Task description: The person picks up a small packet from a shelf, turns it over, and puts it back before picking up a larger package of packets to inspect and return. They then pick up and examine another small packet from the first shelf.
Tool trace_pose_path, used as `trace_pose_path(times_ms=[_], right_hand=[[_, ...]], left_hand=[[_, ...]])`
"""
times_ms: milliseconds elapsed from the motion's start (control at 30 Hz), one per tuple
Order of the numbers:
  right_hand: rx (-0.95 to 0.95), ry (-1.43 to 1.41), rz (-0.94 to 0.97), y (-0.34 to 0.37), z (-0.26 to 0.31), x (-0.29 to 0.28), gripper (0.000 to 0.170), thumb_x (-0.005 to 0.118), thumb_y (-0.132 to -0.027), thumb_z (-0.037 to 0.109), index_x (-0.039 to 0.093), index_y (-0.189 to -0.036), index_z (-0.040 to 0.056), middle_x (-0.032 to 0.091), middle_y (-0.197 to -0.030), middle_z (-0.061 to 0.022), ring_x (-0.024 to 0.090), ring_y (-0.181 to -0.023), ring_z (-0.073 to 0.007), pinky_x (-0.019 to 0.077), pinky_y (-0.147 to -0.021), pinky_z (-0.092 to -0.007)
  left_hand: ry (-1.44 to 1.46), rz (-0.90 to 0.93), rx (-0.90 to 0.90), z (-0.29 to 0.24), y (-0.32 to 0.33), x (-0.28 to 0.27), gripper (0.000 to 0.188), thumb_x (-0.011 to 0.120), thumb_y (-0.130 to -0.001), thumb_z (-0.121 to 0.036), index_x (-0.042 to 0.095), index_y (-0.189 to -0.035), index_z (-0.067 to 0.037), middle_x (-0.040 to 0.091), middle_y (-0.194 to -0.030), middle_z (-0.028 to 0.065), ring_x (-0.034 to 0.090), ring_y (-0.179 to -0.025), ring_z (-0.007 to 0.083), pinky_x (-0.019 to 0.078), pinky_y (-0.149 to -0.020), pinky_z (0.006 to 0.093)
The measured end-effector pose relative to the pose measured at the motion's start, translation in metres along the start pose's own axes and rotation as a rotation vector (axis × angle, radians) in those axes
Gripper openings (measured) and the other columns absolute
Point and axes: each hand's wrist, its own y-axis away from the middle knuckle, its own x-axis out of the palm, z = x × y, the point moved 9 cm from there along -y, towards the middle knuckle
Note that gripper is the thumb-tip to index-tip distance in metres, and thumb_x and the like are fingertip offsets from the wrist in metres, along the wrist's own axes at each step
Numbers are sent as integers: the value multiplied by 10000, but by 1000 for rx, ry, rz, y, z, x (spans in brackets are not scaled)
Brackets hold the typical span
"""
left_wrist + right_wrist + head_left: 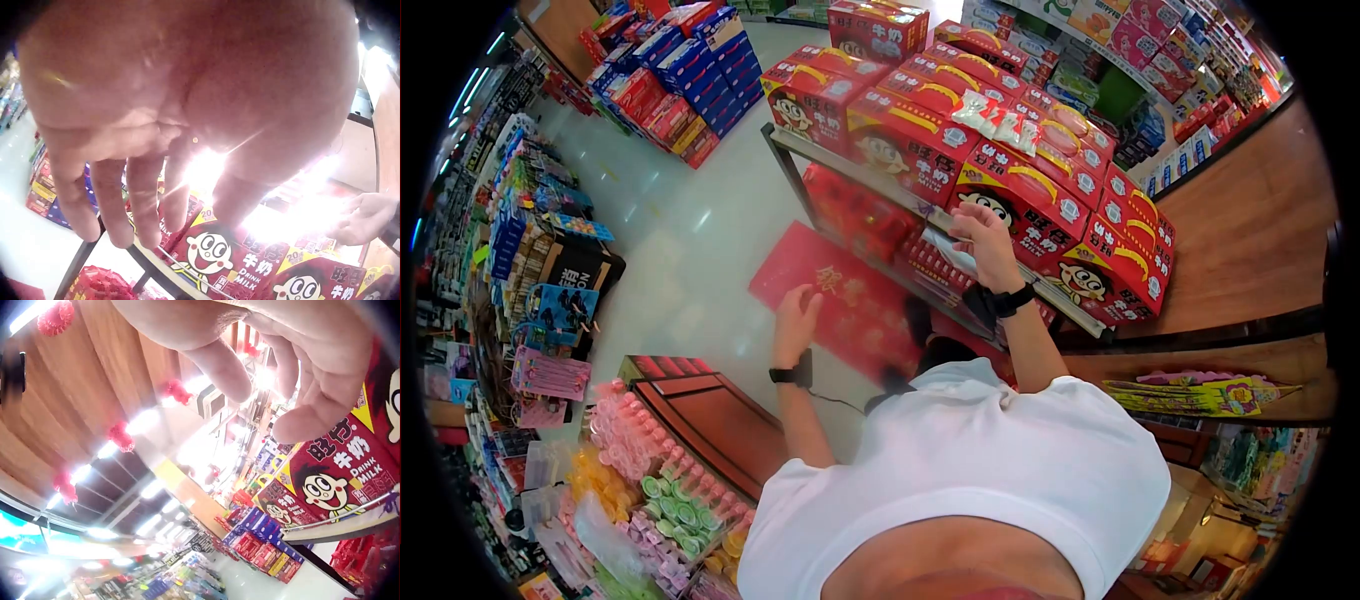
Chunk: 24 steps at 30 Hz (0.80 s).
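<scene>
My left hand [797, 322] is held out over the aisle with nothing in it; its fingers [111, 209] hang apart in the left wrist view. The right hand [987, 243] is lifted by the front of a shelf stacked with red milk boxes [1040, 205]. Its fingers [306, 422] bend loosely, with no thing seen between them. Cartoon faces mark the front of the milk boxes [325, 481]. On top of the stack lie several small white packets [997, 122]. Each wrist wears a black band.
A metal shelf rail [870, 170] runs along the milk boxes, with red packs [855, 215] beneath. On the floor lies a red mat [830, 290]. Blue and red cartons [690, 80] are piled across the aisle. Pink and green goods [680, 515] stand beside a brown wooden cabinet [715, 420] at left.
</scene>
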Motion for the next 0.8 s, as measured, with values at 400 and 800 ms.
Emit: trace_pose_path(times_ms=[400, 800], right_hand=[[-119, -220, -56, -134, 61, -16, 704, 636, -904, 95, 258, -1484, -33, 322, -1527, -169, 613, -1080, -223, 570, -808, -335], [-48, -283, 61, -177, 62, -16, 658, 628, -903, 55, 296, -1463, -44, 476, -1331, -117, 573, -1129, -166, 575, -815, -297]], left_hand=[[-79, 89, 342, -167, -167, 67, 376, 652, -929, -223, 610, -1209, 25, 629, -1209, 221, 582, -1150, 372, 455, -996, 426], [-174, 113, 745, -303, -277, 200, 441, 685, -836, -94, 574, -1252, 3, 615, -1221, 210, 563, -1161, 391, 443, -993, 463]])
